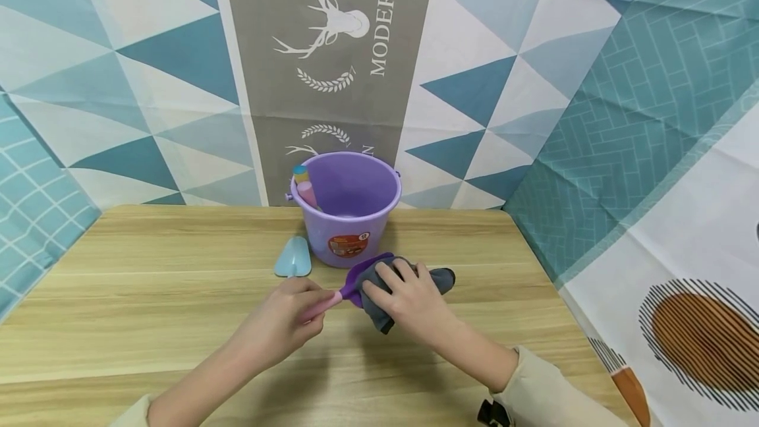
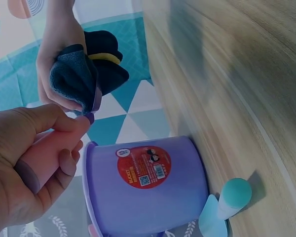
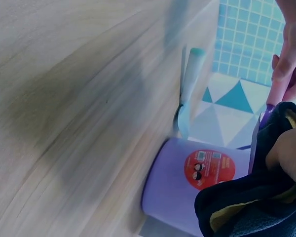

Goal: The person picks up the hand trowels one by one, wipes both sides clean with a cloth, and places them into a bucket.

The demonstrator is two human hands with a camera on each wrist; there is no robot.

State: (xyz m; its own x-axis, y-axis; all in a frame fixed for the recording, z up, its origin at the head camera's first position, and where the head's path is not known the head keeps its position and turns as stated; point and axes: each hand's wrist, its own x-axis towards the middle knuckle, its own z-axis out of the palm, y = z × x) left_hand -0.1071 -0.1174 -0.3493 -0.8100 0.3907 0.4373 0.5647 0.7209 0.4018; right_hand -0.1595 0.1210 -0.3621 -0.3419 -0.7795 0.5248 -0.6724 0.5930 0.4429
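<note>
My left hand (image 1: 292,315) grips the pink handle of a toy shovel (image 2: 50,153) with a purple blade, held tilted above the table. My right hand (image 1: 415,302) holds a dark grey cloth (image 1: 373,310) with black edging against that blade, covering much of it. Folds of the cloth (image 3: 256,195) hang loose beyond the fingers, with a yellowish layer showing inside. Just behind the blade stands a purple bucket (image 1: 320,229) with a red label.
A light blue toy shovel (image 1: 294,257) lies on the wooden table (image 1: 148,308) left of the bucket. Inside the bucket lean a pink handle (image 1: 306,192) and a blue-and-yellow one (image 1: 300,174). Patterned cloth (image 1: 474,84) hangs behind the table.
</note>
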